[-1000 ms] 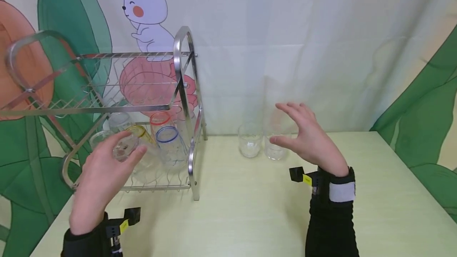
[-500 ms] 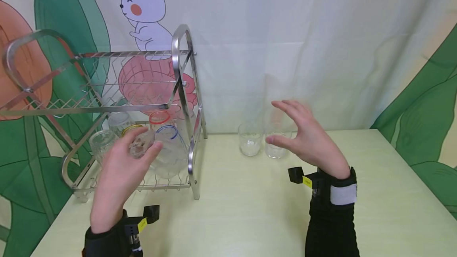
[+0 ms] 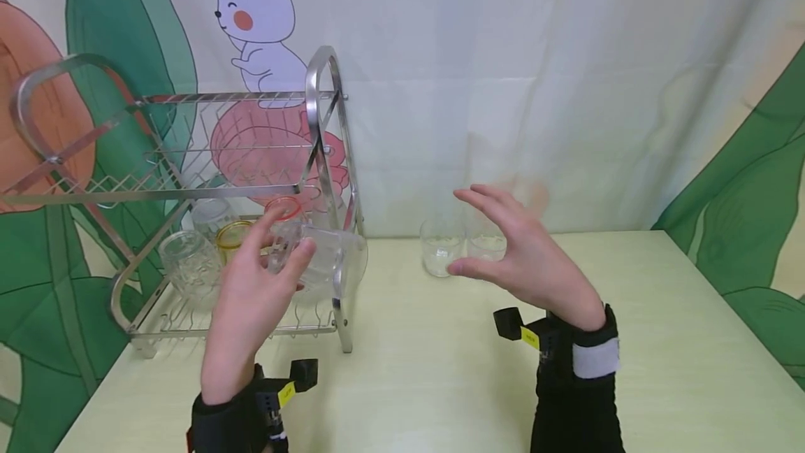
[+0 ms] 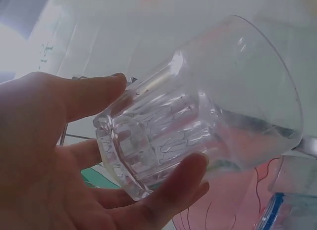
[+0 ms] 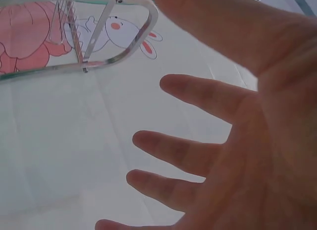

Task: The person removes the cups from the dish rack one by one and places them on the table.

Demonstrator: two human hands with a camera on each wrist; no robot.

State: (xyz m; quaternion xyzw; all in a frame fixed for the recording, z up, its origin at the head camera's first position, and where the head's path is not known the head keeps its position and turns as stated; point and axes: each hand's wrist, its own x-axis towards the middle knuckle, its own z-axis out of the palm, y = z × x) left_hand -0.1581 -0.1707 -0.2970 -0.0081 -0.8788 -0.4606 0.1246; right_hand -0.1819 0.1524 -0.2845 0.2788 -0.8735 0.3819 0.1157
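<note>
We are holding a clear ribbed glass (image 3: 321,261) in our left hand (image 3: 251,306), fingers and thumb curled round its thick base, so this grip is closed on the glass. It is lying on its side in the air, mouth pointing toward 3 o'clock, right at the front upright of the metal dish rack (image 3: 323,180) and level with the lower shelf. In the left wrist view the base (image 4: 124,151) is sitting between thumb and fingertips while the wide mouth is sticking out free.

Our right hand (image 3: 522,257) is hovering spread and relaxed above the counter (image 3: 440,362), holding nothing, this grip open, at about 3 o'clock from the held glass. Just beyond it, two clear glasses (image 3: 440,250) are standing upright near the backdrop.

To do this well, in our judgement, we are keeping the pinch firm on the heavy base, since smooth glass held sideways could slip. We are watching the rim where it is passing the steel upright, because a knock there could chip it. Inside the rack, at 9 o'clock from the held glass, a yellow-rimmed glass (image 3: 231,238), a red-rimmed glass (image 3: 283,210) and a patterned clear glass (image 3: 189,268) are standing close together, so we are moving clear of them.
</note>
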